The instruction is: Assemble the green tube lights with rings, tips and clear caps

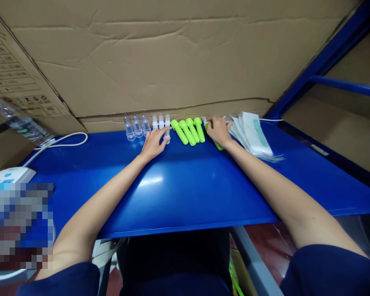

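My left hand is at the far side of the blue table, its thumb and index finger closed around a small clear-and-white plastic piece. Just behind it stand several white-based clear tubes, and to their left are three larger clear cone-shaped plastic caps. A row of several lime-green plastic sticks with round heads lies between my hands. My right hand has its fingers curled over another lime-green stick, mostly hidden beneath it. Clear plastic shows by its fingertips.
A pile of white and teal plastic packets lies right of my right hand. Cardboard walls the back of the blue table. On the left are a clear bottle, a white cable and a power strip.
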Action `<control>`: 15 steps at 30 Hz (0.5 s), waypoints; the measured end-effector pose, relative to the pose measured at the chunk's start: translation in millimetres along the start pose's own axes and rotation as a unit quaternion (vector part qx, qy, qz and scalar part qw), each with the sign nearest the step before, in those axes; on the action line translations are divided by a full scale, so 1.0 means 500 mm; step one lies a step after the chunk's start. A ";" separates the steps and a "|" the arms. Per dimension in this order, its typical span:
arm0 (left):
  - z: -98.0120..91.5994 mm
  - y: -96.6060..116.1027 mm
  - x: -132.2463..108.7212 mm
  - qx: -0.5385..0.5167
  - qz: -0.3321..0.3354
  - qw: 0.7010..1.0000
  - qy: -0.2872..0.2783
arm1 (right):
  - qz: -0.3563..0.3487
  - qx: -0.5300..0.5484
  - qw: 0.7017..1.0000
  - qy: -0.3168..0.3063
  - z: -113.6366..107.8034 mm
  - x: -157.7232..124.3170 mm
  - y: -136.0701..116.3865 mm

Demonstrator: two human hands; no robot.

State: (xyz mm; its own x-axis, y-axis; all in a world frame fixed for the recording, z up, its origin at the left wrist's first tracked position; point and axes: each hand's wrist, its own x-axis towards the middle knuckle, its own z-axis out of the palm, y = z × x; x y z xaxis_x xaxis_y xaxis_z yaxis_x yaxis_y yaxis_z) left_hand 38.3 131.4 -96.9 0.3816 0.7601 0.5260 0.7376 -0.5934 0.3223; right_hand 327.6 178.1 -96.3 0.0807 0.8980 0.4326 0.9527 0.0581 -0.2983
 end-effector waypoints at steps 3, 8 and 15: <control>0.000 0.000 0.000 -0.006 0.003 1.000 0.002 | -0.006 0.003 1.000 0.025 -0.005 -0.003 -0.004; -0.004 0.003 0.000 -0.004 -0.004 1.000 0.000 | -0.036 -0.039 0.997 0.050 -0.021 -0.014 -0.024; -0.005 0.004 0.000 0.001 -0.002 1.000 -0.003 | -0.115 -0.107 0.986 0.062 -0.035 -0.022 -0.032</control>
State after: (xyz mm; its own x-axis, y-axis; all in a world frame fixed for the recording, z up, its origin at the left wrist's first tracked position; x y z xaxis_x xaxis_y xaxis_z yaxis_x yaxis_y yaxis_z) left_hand 38.2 129.3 -94.2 0.3823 0.7639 0.5199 0.7404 -0.5899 0.3222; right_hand 316.7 159.4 -81.3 -0.1226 0.8107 0.5724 0.9889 0.1486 0.0014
